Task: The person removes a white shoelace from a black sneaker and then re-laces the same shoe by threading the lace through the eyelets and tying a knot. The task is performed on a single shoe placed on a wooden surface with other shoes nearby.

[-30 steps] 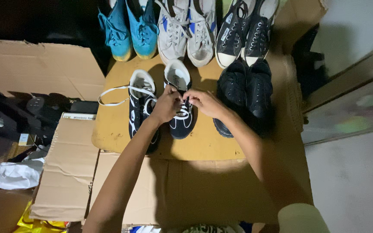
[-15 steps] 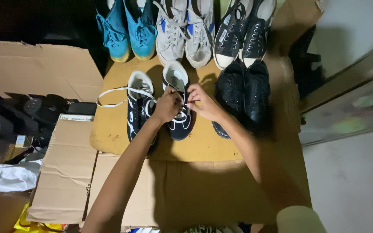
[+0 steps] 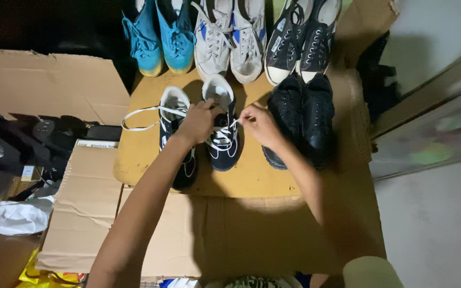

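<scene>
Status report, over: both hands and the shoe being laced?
Left hand steadying the black-and-white shoe. Right hand pinching its white lace taut. All-black pair close by on the right.

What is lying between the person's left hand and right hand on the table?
In the head view, the black sneaker with white laces lies between the left hand and the right hand. A white lace end runs from it to the right hand's fingertips.

L hand (image 3: 197, 124): arm bare, stretches fwd from lower left, wrist straight, back of hand up, fingers curled down in closed grip, thumb side twd R hand. R hand (image 3: 261, 125): forearm bare, comes in from lower right, pale sleeve edge at elbow end, wrist bent slightly inward, fingertips (image 3: 243, 118) pinched together, pointing at L hand. Hands near, not touching.
</scene>
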